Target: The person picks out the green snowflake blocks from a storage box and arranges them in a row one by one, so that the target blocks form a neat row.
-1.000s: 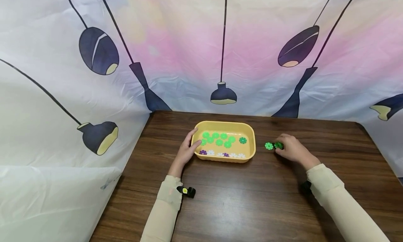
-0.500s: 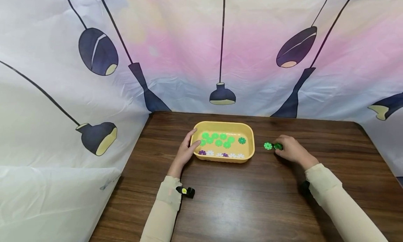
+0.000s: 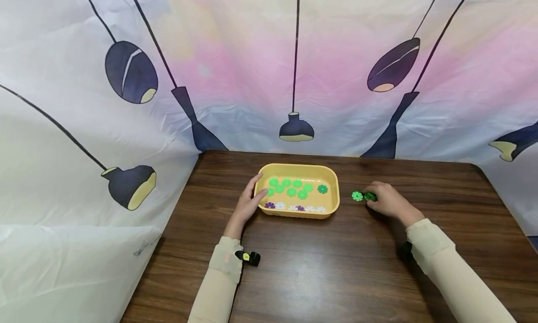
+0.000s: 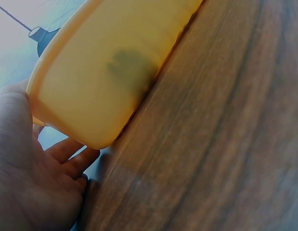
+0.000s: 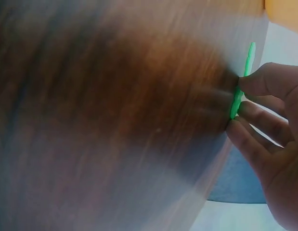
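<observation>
A yellow plastic tray stands on the table with several flower-shaped plastic discs inside: light green discs, one dark green disc, and white and purple discs along its near side. My left hand holds the tray's left end, thumb over the rim and fingers around the outside, as the left wrist view also shows. Right of the tray, my right hand pinches a dark green disc low at the tabletop. A bright green disc lies just left of it; whether the two touch I cannot tell.
The brown wooden table reaches back to a hanging cloth printed with lamps. More pale cloth hangs along the left side. A black strap camera sits on the left wrist.
Both hands keep their places, the left at the tray and the right at the dark green disc. The head view has shifted slightly.
</observation>
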`<state>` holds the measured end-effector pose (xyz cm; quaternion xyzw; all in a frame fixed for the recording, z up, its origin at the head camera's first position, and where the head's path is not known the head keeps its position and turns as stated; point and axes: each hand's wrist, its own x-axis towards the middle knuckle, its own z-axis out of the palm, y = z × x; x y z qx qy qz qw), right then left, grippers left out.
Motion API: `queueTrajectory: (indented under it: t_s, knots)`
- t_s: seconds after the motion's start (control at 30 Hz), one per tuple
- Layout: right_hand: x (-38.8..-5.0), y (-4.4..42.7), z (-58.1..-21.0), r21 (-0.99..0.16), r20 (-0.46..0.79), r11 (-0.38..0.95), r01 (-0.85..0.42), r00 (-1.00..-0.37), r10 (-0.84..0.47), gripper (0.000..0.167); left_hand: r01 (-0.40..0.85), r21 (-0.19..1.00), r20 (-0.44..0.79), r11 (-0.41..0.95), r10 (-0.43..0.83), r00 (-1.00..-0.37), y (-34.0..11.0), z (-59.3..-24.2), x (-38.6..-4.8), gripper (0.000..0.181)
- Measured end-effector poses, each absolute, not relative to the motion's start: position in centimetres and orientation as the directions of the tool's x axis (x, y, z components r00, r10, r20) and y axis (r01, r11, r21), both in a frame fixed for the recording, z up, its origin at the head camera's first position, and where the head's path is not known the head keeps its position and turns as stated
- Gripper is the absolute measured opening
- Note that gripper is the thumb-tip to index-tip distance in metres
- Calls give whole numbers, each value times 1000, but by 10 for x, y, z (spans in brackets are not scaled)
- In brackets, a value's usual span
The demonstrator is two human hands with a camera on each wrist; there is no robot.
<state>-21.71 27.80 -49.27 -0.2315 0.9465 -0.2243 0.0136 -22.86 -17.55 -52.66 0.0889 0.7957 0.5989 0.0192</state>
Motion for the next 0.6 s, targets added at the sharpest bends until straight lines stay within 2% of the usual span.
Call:
queueTrajectory:
  t_s: [0.2,0.47,0.6]
  knots:
    - [-218,278,-494,-423,93,792,-441,-890,-446,33,99,956,51,278,176,-983,-175,-524,-230,63]
    - [-223,276,-483,-405,91,796,-450,-886,-455,37,89,962,41,258,187,-981,-169,-485,-207,61]
    - [-228,270,-472,-404,88,793,-455,-883,-462,39,91,967,48,238,182,-982,-168,-484,-206,61]
